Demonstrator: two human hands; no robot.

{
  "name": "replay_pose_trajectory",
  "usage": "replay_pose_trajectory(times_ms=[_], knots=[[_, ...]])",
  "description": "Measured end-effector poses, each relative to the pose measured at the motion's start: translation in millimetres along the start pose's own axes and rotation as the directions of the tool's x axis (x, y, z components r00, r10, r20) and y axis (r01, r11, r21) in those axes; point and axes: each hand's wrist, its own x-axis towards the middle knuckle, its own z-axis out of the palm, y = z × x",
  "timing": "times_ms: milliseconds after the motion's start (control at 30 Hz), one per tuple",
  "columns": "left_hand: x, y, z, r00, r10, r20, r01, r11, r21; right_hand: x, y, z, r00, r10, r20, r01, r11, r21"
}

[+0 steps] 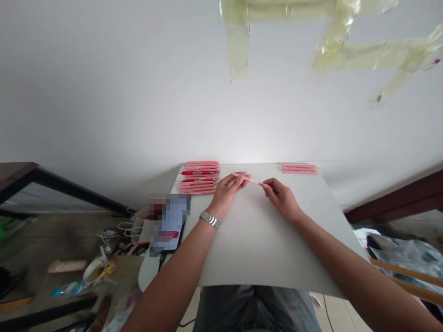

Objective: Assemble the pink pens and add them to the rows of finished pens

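Note:
A slim pink pen (255, 181) with a pale printed label is held between my two hands above the white table. The fingers of my left hand (230, 184) pinch its left end, and a metal watch (210, 219) circles that wrist. At the pen's right end, my right hand (281, 198) grips the tip between thumb and fingers. Left of my hands lies a stack of pink pens (197, 188), with a couple of red pens (199, 173) among them. A smaller row of pink pens (299, 169) rests at the table's back right.
The white table (263, 249) stands against a wall (155, 92) with yellowed tape (238, 46). A phone or tablet (173, 223), partly blurred, lies at the table's left edge. Cables, a cup (95, 269) and a bottle (71, 289) are lower left; plastic bags (408, 253) are at right.

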Motion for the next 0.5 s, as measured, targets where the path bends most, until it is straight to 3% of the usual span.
replay_pose_trajectory(times_ms=[167,333,500], knots=[[2.1,-4.0,0.0,1.000,-0.014,0.014,0.015,0.999,-0.036,1.3,-1.2,-0.2,0.998,0.061,0.020,-0.062,0.997,0.039],[5.2,-6.8,-1.9,0.999,-0.025,-0.034,0.024,0.999,-0.044,1.8,4.9,0.3,0.996,0.011,-0.088,-0.008,0.999,0.038],[4.6,-6.0,-1.9,0.999,-0.015,-0.045,0.013,0.999,-0.046,2.8,9.7,1.5,0.995,-0.010,-0.096,0.009,1.000,-0.013]])
